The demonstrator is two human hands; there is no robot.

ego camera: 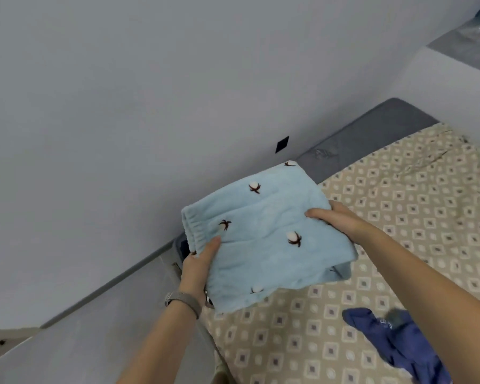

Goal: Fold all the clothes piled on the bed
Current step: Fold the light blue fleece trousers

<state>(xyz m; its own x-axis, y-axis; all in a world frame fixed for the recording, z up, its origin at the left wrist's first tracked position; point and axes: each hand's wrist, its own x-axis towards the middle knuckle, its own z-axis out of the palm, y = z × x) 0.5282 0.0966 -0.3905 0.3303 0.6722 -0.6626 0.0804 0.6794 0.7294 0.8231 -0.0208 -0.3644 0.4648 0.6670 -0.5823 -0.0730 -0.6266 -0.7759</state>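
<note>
One folded pale-blue garment [263,234] (fleecy, cotton-boll print), gripped by left hand [198,268] and right hand [334,217] at opposite edges. One blue garment [394,345] crumpled near bed [416,206] front edge.

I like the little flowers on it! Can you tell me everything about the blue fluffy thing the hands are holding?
The light blue garment looks soft and fleecy, dotted with small white cotton bolls on dark brown stems. It is folded into a thick, flat bundle, with a gathered elastic band at its left edge. Both hands hold it up above the bed's edge: the left hand grips the near-left corner, the right hand grips the right side.
</note>
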